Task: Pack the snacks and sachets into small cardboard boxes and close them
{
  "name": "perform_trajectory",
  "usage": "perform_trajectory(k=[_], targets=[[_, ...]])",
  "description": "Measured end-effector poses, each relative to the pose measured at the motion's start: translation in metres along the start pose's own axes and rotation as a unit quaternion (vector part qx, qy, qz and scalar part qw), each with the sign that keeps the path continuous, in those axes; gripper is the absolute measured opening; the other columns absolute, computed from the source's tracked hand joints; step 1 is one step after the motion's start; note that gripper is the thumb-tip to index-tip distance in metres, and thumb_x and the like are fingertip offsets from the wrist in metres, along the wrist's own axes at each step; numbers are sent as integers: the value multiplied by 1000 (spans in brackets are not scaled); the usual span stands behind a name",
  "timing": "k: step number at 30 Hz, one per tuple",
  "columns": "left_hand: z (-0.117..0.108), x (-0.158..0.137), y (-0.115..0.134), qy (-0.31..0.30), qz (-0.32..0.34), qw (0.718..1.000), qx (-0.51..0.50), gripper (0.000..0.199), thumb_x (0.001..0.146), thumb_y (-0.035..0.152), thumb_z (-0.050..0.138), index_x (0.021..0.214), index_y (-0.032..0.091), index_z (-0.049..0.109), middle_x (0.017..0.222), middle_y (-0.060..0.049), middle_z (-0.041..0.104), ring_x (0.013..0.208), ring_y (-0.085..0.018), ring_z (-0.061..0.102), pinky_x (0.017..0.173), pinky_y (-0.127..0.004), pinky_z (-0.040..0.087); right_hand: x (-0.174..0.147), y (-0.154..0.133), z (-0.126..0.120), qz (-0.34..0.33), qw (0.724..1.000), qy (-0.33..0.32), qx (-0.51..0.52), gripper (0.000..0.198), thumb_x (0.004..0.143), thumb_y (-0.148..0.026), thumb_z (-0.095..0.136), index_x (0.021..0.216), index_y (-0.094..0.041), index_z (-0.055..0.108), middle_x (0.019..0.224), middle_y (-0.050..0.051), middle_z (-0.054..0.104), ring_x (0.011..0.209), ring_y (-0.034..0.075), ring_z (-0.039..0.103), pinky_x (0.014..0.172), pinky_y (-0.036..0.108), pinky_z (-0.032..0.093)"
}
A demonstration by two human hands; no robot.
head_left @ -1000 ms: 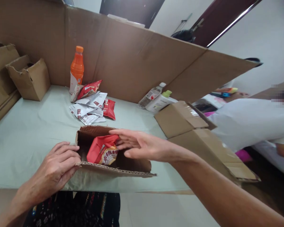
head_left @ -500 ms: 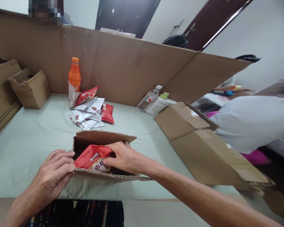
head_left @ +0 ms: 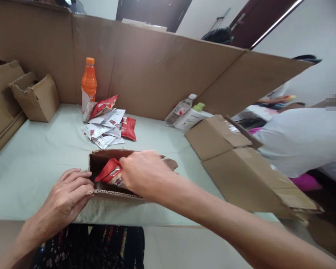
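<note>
A small open cardboard box (head_left: 112, 193) lies near the front of the table, with a red snack bag (head_left: 111, 170) inside it. My left hand (head_left: 65, 194) steadies the box at its left end, fingers pressed together against the wall and near corner. Reaching in from the right, my right hand (head_left: 144, 173) is closed on the bag's right part; its fingers are blurred and partly hidden. Behind the box sits a pile of white sachets (head_left: 103, 131), with one red packet (head_left: 128, 128) beside it and another red packet (head_left: 105, 106) on top.
An orange drink bottle (head_left: 89, 84) stands behind the pile. A clear bottle (head_left: 180, 111) and a white bottle with a green cap (head_left: 192, 117) lean at the back. Cardboard boxes (head_left: 44, 99) stand left, and a larger carton (head_left: 240, 179) lies right. A cardboard screen (head_left: 156, 71) closes the back.
The red bag has shifted and tilted inside the box under my right hand, which has turned knuckles-up over it. My left hand keeps its place at the box. The camera view has shifted slightly.
</note>
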State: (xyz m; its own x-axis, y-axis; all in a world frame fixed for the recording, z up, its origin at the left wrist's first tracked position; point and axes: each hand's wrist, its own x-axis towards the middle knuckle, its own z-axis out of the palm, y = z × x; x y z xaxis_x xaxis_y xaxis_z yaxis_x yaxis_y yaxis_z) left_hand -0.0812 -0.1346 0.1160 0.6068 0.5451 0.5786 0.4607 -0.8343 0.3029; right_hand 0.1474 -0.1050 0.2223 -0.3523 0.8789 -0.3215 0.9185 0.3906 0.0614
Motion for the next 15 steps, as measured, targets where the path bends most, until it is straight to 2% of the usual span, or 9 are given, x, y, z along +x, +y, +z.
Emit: perform_trajectory(k=[2, 5, 7, 9, 12, 15], targets=[[-2, 3, 1, -4, 9, 1000, 6, 16, 101, 9, 54, 102, 21, 64, 97, -1, 79, 107, -22, 74, 103, -41, 50, 20, -5, 8, -73, 994, -70, 38, 21, 91, -21, 57, 85, -15, 77, 84, 15, 76, 76, 26, 68, 65, 34, 42], [-3, 5, 2, -19, 6, 1000, 4, 17, 100, 8, 54, 101, 21, 65, 96, -1, 79, 108, -22, 74, 104, -41, 50, 26, 6, 15, -150, 976, -94, 125, 25, 96, -32, 59, 106, -17, 77, 105, 12, 78, 95, 26, 71, 77, 34, 48], [-4, 6, 1, -21, 7, 1000, -4, 17, 99, 8, 55, 100, 21, 65, 95, -1, 79, 109, -22, 73, 104, -41, 50, 17, 18, 18, -139, 981, -59, 124, 33, 95, -31, 63, 123, -17, 73, 122, 13, 75, 109, 28, 69, 89, 36, 49], [-6, 7, -1, -25, 14, 1000, -13, 16, 99, 8, 55, 100, 20, 66, 94, -2, 78, 109, -22, 73, 105, -41, 49, 8, 28, 24, -103, 990, -49, 79, 42, 90, -24, 67, 130, -14, 70, 129, 17, 71, 116, 32, 67, 93, 39, 49], [-12, 17, -1, -58, 19, 998, -30, 16, 100, 10, 54, 98, 20, 67, 96, -3, 76, 97, -21, 73, 106, -42, 48, 3, 33, 36, -87, 991, -97, 35, 31, 89, -13, 62, 117, -15, 76, 118, 15, 75, 100, 28, 70, 81, 36, 48], [-19, 35, 3, -113, 26, 993, -30, 12, 96, 12, 60, 97, 20, 69, 103, -4, 75, 91, -20, 71, 105, -44, 49, 6, 31, 44, -114, 988, -92, 52, 24, 93, -10, 56, 96, -17, 78, 99, 10, 79, 84, 22, 69, 69, 32, 39]])
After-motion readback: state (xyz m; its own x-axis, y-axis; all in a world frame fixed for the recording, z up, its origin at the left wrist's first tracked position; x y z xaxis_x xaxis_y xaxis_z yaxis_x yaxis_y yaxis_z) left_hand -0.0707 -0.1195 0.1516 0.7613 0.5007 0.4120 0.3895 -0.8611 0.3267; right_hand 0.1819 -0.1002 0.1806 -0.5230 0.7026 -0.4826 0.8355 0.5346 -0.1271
